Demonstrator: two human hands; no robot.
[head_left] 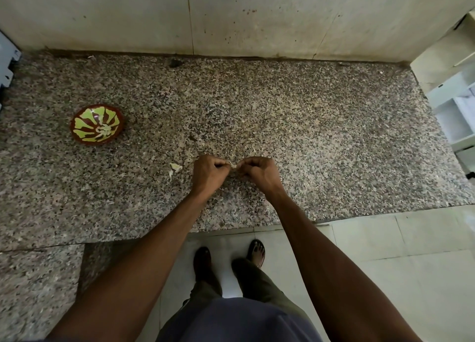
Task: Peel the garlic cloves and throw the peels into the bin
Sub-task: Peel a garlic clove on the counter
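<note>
Head view: both hands meet over granite counter (308, 136), near front edge. L hand (209, 173) fingers curled, pinching garlic clove (234, 165) at one end; R hand (258, 170) curled too, pinching other end. Clove small, mostly hidden btwn fingertips. Peel bits (174, 168) on counter just left of L hand. Patterned bowl (97, 123) well apart, far left. Sandalled feet on tiled floor below.

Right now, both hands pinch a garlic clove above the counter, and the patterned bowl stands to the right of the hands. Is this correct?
Not quite. The head view shows the patterned bowl to the left of the hands, not the right, resting apart from them on the counter. The rest holds: the left hand and the right hand both pinch the garlic clove above the counter.
</note>
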